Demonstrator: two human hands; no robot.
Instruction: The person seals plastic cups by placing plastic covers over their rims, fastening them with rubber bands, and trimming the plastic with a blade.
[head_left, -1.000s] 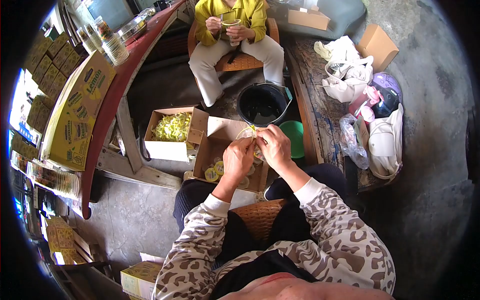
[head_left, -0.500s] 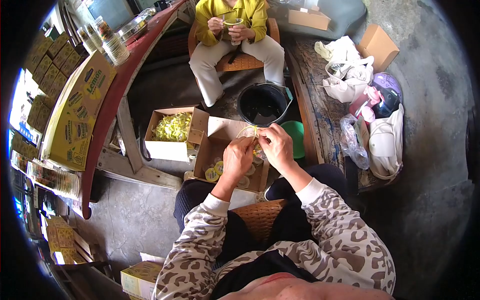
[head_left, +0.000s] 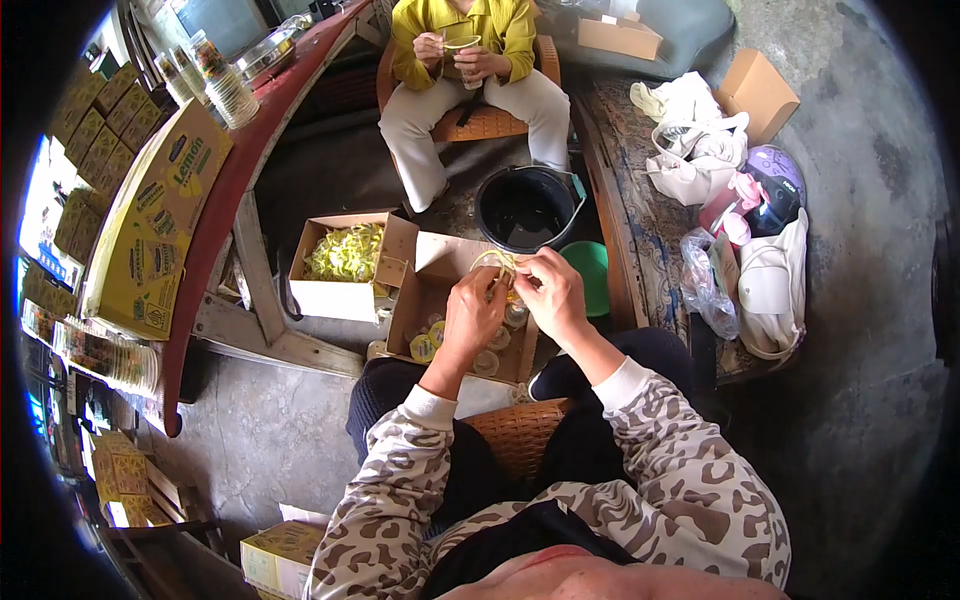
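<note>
My left hand and my right hand are close together over an open cardboard box, fingers pinched. Between them is a thin pale-yellow ring, which looks like the rim of a plastic cup. My left fingers close on its near side, and my right fingertips pinch its right side. Whether a cup body hangs beneath is hidden by my hands. Inside the box below lie several clear cups and yellow-printed pieces.
A carton of yellow strips stands at left, a black bucket and green basin ahead. A seated person holds a yellow-rimmed cup. Bags and a helmet lie on the right bench; stacked cups stand on the red-edged counter.
The yellow ring between my hands now shows as a wider loop, tilted up to the left. My hands have shifted only slightly. The other person's cup rim has tilted a little.
</note>
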